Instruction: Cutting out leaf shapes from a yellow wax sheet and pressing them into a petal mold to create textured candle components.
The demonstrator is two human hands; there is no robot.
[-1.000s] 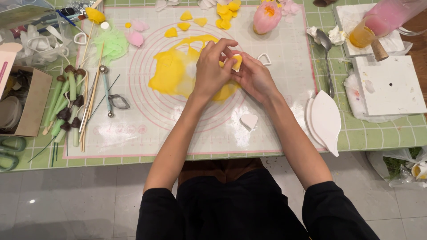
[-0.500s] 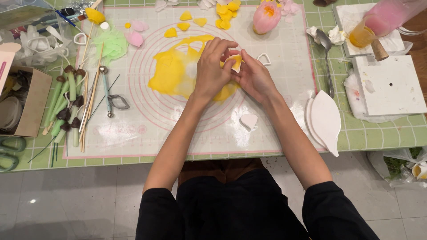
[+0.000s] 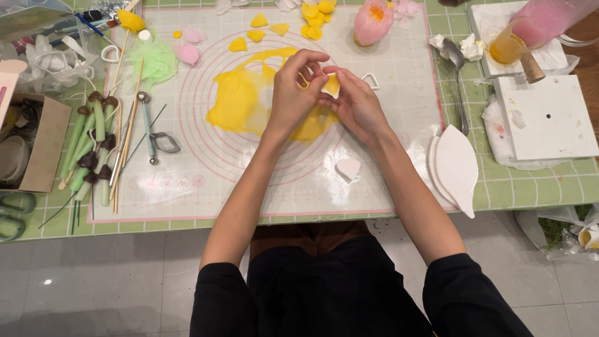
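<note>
Head view: yellow petal (image 3: 331, 85) pinched between left hand (image 3: 293, 93) and right hand (image 3: 357, 106) fingertips

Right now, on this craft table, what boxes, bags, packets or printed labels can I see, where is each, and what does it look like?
Brown cardboard box: left edge of table, open, rectangular.
Clear plastic bag: top left corner, crumpled, see-through.
Pale pink carton corner: far left, above the box, partly out of view.
Clear plastic bag of scraps: lower right, on the floor side, holding green and yellow bits.
No screens or signs show.
</note>
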